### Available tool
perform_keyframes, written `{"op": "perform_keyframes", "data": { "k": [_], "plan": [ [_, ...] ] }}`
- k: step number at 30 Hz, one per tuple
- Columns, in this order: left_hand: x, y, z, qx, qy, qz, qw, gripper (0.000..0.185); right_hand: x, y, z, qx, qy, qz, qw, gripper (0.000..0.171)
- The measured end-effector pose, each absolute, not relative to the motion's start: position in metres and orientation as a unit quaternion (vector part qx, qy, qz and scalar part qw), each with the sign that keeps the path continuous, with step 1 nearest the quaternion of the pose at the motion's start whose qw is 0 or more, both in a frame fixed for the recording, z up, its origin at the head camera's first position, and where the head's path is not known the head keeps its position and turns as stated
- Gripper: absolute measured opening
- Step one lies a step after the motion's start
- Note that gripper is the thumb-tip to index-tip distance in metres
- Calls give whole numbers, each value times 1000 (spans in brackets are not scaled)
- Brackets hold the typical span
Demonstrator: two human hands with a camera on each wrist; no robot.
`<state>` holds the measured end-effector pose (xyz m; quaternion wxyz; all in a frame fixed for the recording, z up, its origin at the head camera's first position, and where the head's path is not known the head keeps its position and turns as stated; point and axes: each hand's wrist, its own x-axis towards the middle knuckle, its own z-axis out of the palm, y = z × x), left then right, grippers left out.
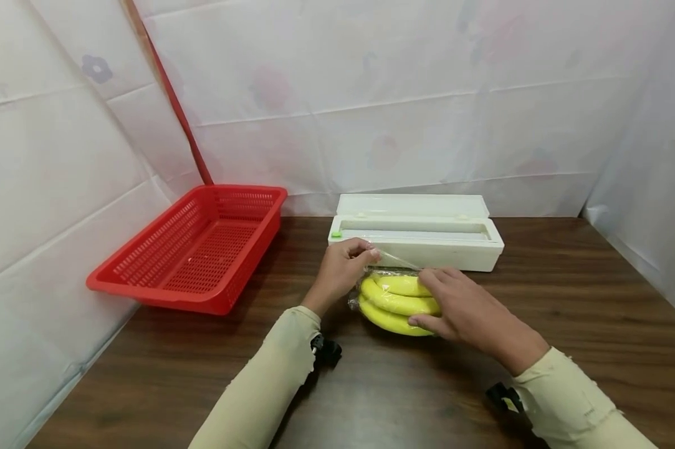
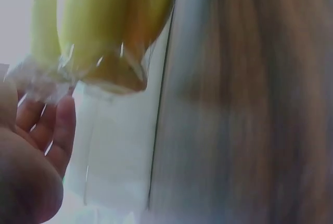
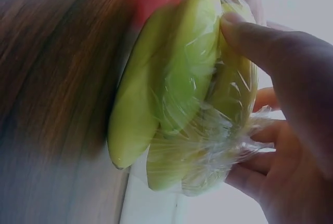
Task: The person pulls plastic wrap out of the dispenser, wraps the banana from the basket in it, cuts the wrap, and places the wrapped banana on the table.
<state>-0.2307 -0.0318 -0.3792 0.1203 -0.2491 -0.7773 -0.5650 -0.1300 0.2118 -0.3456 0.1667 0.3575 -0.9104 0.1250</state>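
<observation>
A bunch of yellow bananas [image 1: 396, 302] lies on the brown wooden table [image 1: 567, 349], partly covered in clear cling film [image 1: 396, 259]. My left hand [image 1: 343, 268] pinches the film at the bunch's far left end. My right hand [image 1: 463, 305] rests over the bunch's right side, thumb and fingers curled round it. In the right wrist view the bananas [image 3: 177, 88] show wrapped in wrinkled film [image 3: 218, 146], held by my right hand [image 3: 283, 114]. The left wrist view shows the bananas' tips [image 2: 112, 36] under film, with my left hand's fingers [image 2: 49, 125] beside them.
A white cling film dispenser box [image 1: 421, 234] stands open just behind the bananas. A red plastic basket [image 1: 197, 246] sits tilted at the back left against the wall. White sheeting closes in the table on three sides.
</observation>
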Motion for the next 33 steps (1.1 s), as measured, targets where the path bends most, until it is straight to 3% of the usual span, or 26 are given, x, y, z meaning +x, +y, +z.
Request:
{"op": "perform_keyframes", "data": {
  "k": [8, 15, 33],
  "plan": [
    [-232, -37, -377, -290, -773, -552, 115, 13, -134, 209, -348, 315, -929, 98, 171, 67],
    [-230, -37, -373, -267, -796, -531, 116, 12, -138, 212, -350, 281, -941, 99, 159, 70],
    [-235, -69, -371, -340, -771, -538, -18, 6, -139, 208, -356, 272, -936, 105, 198, 66]
  ]
}}
